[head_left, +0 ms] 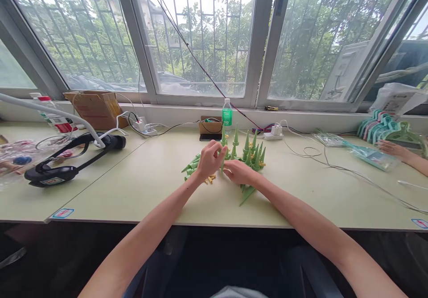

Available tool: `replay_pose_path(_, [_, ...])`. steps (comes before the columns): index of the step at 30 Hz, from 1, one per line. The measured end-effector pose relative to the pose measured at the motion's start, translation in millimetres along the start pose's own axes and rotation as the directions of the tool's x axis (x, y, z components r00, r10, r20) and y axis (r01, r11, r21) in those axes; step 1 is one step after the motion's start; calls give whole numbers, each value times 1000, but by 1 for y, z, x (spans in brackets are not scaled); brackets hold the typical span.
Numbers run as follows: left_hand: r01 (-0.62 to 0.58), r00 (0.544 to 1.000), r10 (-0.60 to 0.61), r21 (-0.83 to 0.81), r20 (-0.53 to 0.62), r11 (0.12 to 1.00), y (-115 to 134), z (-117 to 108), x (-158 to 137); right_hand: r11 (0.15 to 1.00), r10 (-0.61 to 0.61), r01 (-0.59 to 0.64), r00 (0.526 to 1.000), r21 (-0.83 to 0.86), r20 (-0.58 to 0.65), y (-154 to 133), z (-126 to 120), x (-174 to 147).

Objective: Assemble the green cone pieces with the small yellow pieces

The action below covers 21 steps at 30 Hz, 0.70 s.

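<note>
Directly in front of me, my left hand point(210, 159) is closed with its fingertips pinched on a slim green cone point(222, 167). My right hand point(238, 171) meets it from the right, its curled fingers on the same cone; the fingertips are partly hidden. Behind and to the right of both hands stand several upright green spiked cones point(246, 144), some with small yellow parts at their bases. More green cones point(191, 166) lie on their sides left of my left hand. Small yellow pieces point(210, 180) are on the table below it. Another green cone point(247, 195) lies below my right wrist.
A green-labelled bottle point(227, 116), a small open box point(210, 126) and a dark phone point(210, 137) stand behind the cones. A black headset point(72, 166) lies left. White cables point(334, 166) cross the right side, where another person's hand point(393, 148) is near hangers point(376, 126).
</note>
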<state>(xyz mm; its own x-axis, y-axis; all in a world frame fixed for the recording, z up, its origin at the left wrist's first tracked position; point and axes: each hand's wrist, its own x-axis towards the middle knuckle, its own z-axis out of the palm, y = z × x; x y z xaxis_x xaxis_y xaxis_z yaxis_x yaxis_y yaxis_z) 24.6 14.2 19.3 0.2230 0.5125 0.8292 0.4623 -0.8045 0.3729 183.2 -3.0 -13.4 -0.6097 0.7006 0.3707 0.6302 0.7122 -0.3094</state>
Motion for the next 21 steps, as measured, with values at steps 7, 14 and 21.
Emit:
replay_pose_path(7, [2, 1000, -2, 7, 3, 1000, 3, -1, 0, 1000, 0, 0, 1000, 12, -17, -2, -2, 0])
replay_pose_path(14, [-8, 1000, 8, 18, 3, 1000, 2, -2, 0, 1000, 1, 0, 999, 17, -51, -3, -3, 2])
replay_pose_path(21, [-14, 1000, 13, 29, 12, 999, 1, -1, 0, 1000, 14, -13, 993, 6, -117, -3, -3, 2])
